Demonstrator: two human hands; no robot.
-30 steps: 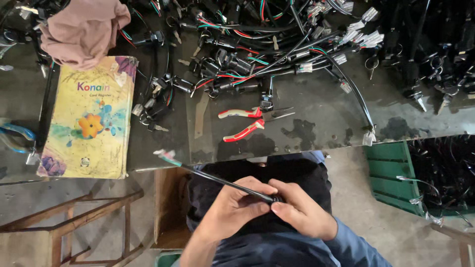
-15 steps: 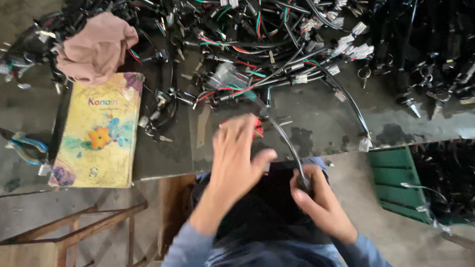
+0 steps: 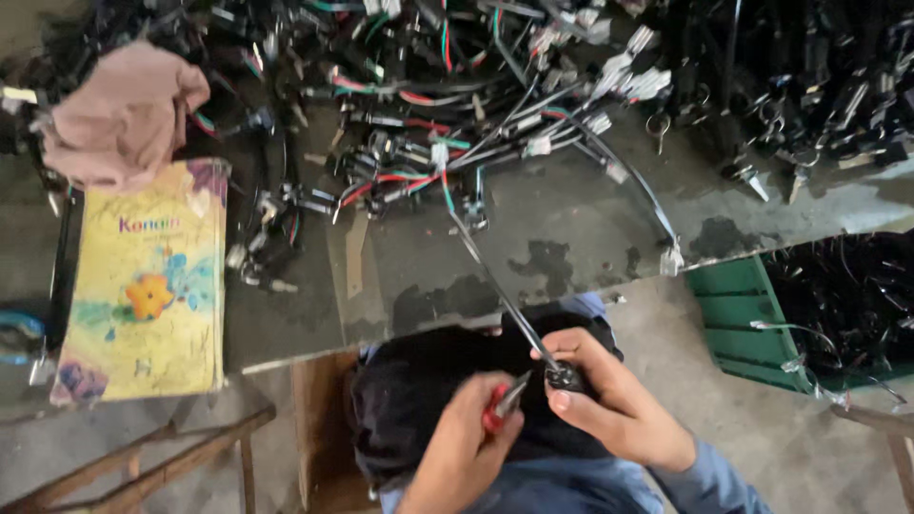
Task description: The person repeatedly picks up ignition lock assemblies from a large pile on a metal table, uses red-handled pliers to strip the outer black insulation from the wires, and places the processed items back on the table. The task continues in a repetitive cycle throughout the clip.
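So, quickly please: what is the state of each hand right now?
Left hand: closed around the red-handled pliers.
Right hand: closed, holding the black end piece of the cable.

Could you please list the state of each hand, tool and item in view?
Left hand: closed on the red-handled pliers.
Right hand: holding the black plug of a cable.
Cable: stretched from the bench to the lap.
Notebook: closed, flat.
Pink cloth: crumpled.
Green crate: open, holding wires.

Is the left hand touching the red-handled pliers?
Touching. The head view shows the left hand wrapped around the red-handled pliers, fingers closed over the handles, the tip poking out.
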